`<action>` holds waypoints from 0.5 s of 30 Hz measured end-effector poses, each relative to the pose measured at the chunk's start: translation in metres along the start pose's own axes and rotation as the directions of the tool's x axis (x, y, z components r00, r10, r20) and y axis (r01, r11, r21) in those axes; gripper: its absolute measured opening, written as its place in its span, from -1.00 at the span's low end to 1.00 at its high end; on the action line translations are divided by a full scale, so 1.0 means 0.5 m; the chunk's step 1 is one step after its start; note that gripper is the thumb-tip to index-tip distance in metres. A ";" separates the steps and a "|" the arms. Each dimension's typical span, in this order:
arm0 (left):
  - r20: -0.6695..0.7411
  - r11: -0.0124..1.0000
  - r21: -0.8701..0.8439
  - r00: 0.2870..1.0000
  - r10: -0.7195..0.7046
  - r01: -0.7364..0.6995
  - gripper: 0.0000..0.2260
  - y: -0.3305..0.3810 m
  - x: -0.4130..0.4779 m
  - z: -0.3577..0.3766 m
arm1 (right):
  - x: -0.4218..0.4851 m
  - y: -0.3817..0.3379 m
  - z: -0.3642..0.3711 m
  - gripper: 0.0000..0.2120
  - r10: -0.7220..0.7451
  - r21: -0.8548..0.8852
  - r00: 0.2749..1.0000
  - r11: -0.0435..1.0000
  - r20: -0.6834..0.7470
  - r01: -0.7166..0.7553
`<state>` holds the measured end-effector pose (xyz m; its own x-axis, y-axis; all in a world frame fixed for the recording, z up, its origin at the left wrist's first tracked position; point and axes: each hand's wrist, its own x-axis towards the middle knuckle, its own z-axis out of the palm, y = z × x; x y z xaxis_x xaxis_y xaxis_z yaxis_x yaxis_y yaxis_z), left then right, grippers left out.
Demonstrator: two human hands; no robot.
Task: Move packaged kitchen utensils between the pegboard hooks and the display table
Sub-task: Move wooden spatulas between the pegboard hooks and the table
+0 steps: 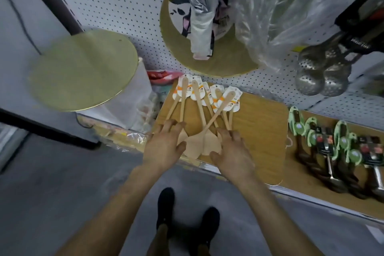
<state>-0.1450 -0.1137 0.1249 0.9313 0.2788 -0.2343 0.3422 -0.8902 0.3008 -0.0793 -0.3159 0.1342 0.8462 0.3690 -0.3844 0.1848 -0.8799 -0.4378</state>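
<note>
Several wooden spatulas [199,110] with white and orange card labels lie fanned out on a wooden display table [259,122], handles pointing toward the pegboard [116,4]. My left hand [164,145] rests flat, fingers spread, on the left blades. At the right side of the pile my right hand [232,151] lies with its fingers spread over the blades. Neither hand grips anything.
Round gold boards hang at the left [83,70] and upper middle [209,56]. Clear plastic bags [286,10] and metal skimmers [320,72] hang on the right. Green-carded utensils [336,149] lie on the shelf to the right. My feet [187,214] stand on grey floor.
</note>
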 end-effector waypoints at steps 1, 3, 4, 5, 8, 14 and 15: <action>0.037 1.000 -0.008 0.999 -0.001 0.001 -0.47 -0.023 0.034 0.032 | 0.032 0.011 0.026 -0.26 0.017 0.013 1.000 1.000 0.005 -0.017; 0.086 1.000 -0.025 0.996 0.003 -0.001 -0.47 -0.066 0.098 0.090 | 0.094 0.032 0.075 -0.28 0.039 0.040 0.999 0.998 0.014 -0.040; 0.100 0.999 -0.034 0.995 0.007 -0.004 -0.48 -0.084 0.129 0.116 | 0.125 0.041 0.099 -0.30 0.047 0.049 0.999 0.998 0.018 -0.048; 0.105 0.999 -0.042 0.994 0.014 -0.009 -0.48 -0.102 0.160 0.141 | 0.157 0.050 0.121 -0.32 0.053 0.056 0.998 0.997 0.017 -0.054; 0.089 0.999 -0.030 0.995 0.041 -0.039 -0.54 -0.140 0.255 0.205 | 0.245 0.073 0.171 -0.34 0.077 0.058 0.997 0.995 -0.020 -0.076; 0.021 0.997 -0.040 0.997 0.072 -0.071 -0.55 -0.163 0.405 0.293 | 0.379 0.101 0.226 -0.39 0.121 0.136 0.984 0.985 -0.128 -0.103; 0.018 0.997 -0.045 0.997 0.070 -0.069 -0.53 -0.162 0.420 0.303 | 0.397 0.102 0.232 -0.39 0.130 0.156 0.983 0.982 -0.134 -0.108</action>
<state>0.0040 -0.0375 -0.0888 0.9507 0.2094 -0.2288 0.2821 -0.8903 0.3574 0.0403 -0.2529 -0.0589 0.9222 0.2085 -0.3258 0.0119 -0.8571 -0.5151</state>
